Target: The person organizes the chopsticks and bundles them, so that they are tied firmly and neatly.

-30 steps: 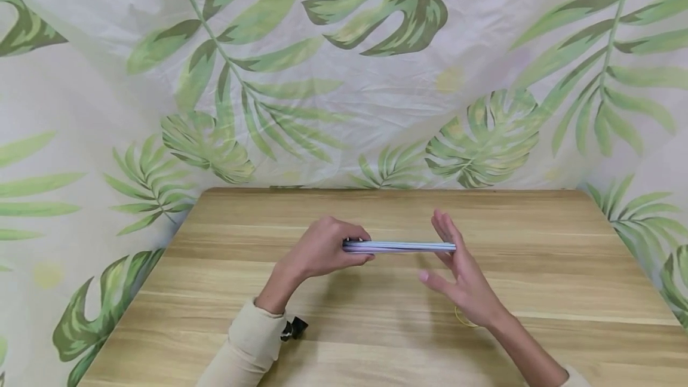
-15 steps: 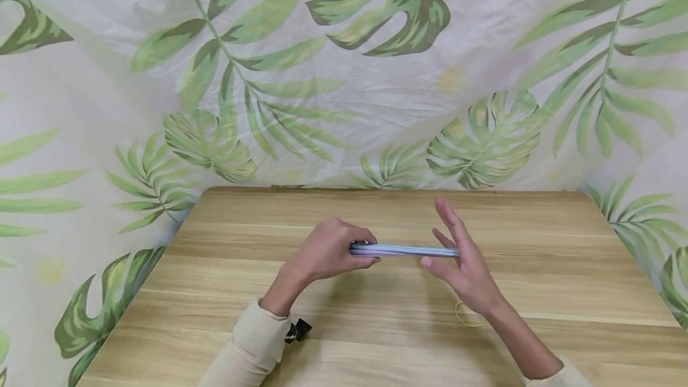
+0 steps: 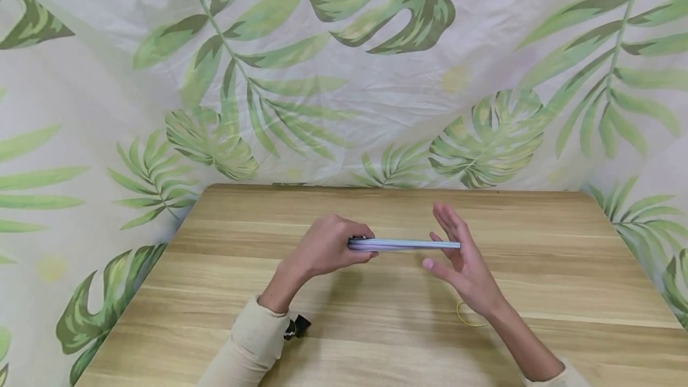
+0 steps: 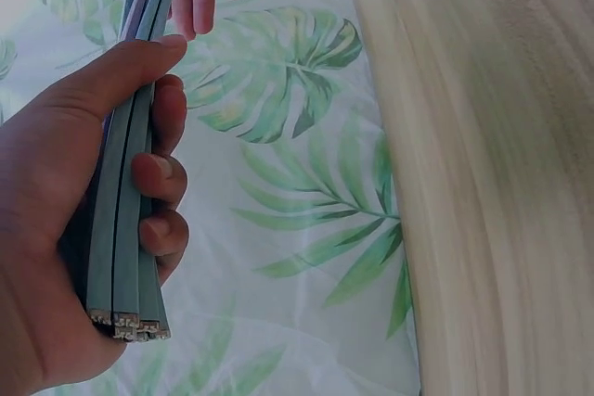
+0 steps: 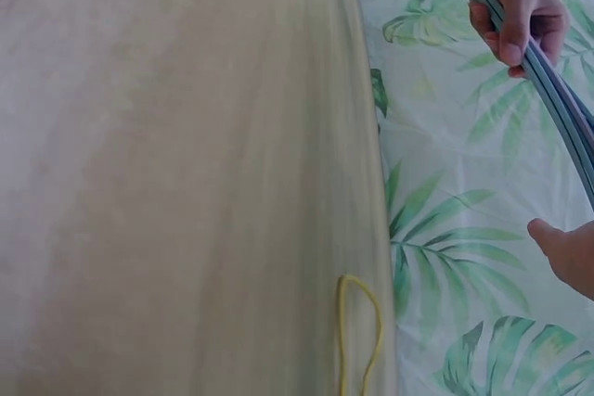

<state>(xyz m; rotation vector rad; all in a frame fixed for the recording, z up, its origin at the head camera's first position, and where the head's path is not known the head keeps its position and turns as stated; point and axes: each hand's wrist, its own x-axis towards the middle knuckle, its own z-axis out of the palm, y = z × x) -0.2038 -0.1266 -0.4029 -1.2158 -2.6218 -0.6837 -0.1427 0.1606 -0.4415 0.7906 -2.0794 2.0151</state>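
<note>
My left hand (image 3: pixel 317 246) grips one end of a bundle of thin, flat strips (image 3: pixel 408 244), thumb on one side and fingers curled round the other. Seen close in the left wrist view, the strips (image 4: pixel 125 192) are mostly grey-blue, with a purple one among them, and their ends are stacked unevenly. The bundle is held level above the table. At its far end, my right hand (image 3: pixel 467 264) stands with fingers straight and thumb spread, the strip ends meeting the palm. In the right wrist view only part of the right hand (image 5: pixel 575 257) shows.
A thin yellow loop like a rubber band (image 5: pixel 342 340) lies on the wooden table (image 3: pixel 376 345), below the right hand. A small black object (image 3: pixel 301 326) sits by the left cuff. A leaf-print cloth (image 3: pixel 376 100) hangs behind the table.
The right thumb came up near the bundle, then dropped away from it again. Both hands and the bundle have shifted slightly to the right in the head view.
</note>
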